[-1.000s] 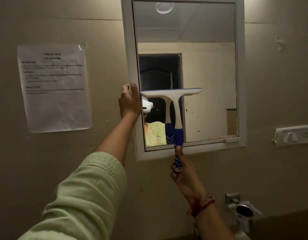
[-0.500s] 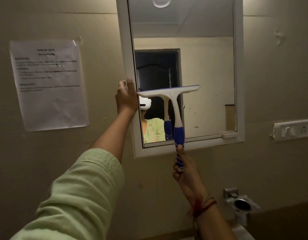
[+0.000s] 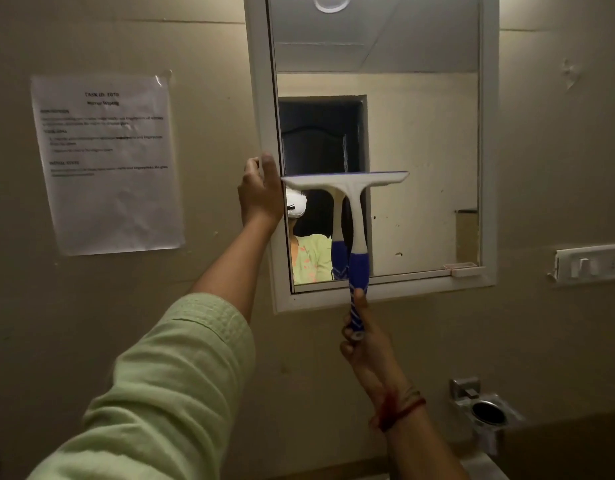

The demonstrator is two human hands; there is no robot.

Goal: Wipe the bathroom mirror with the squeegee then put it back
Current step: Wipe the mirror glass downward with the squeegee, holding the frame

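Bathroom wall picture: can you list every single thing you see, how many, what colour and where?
White-framed rectangular mirror: one, white frame, on the wall, top centre.
White-and-blue plastic squeegee: one, white blade bar, blue grip, against the lower left glass.
Printed paper sheet: one, white, taped on the wall left of the mirror.
White switch plate: one, white, on the wall at right.
Metal ring holder: one, silver, low on the wall at right.
Red wrist thread: one, red, on the right wrist.
Green sleeve: one, pale green, left arm.
Left hand: one, gripping the mirror's left frame edge.
Right hand: one, holding the squeegee's grip.
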